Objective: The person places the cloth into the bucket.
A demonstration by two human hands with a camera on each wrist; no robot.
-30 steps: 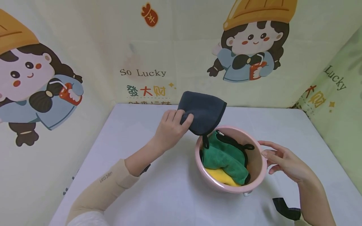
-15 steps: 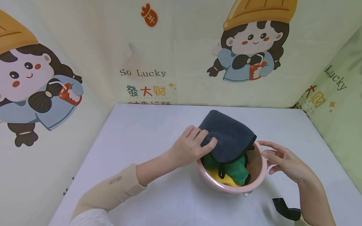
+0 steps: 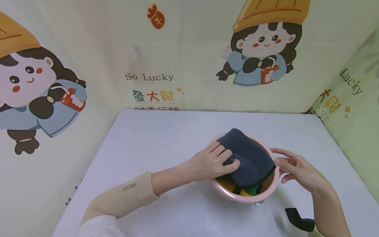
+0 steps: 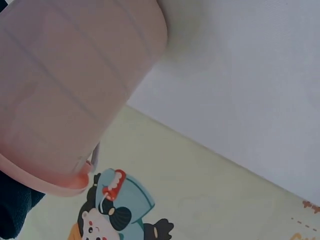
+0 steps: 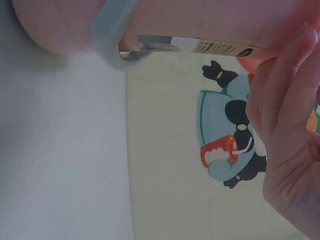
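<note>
My left hand (image 3: pixel 214 163) pinches a dark blue cloth (image 3: pixel 251 159) with black edging over the mouth of a pink bucket (image 3: pixel 219 190). Much of that cloth lies inside the rim, and its far corner stands up at the back. Below it, parts of a yellow cloth (image 3: pixel 226 183) and a green cloth (image 3: pixel 252 190) show in the bucket. The right hand (image 3: pixel 299 169) touches the bucket's right side at the rim, its fingers loosely bent against the outer wall. In the right wrist view, its fingers (image 5: pixel 287 90) lie along the wall.
The bucket stands on a white table (image 3: pixel 142 138), right of the middle. A grey handle (image 5: pixel 112 35) hangs on its side, beside a paper label (image 5: pixel 200 46). A printed curtain (image 3: pixel 195 59) hangs behind the table. A black strap (image 3: pixel 299 220) is at the right wrist.
My left hand has carried the dark blue cloth right and down, from beyond the bucket's left edge into its mouth, covering most of the green cloth. The right hand has stayed at the rim.
</note>
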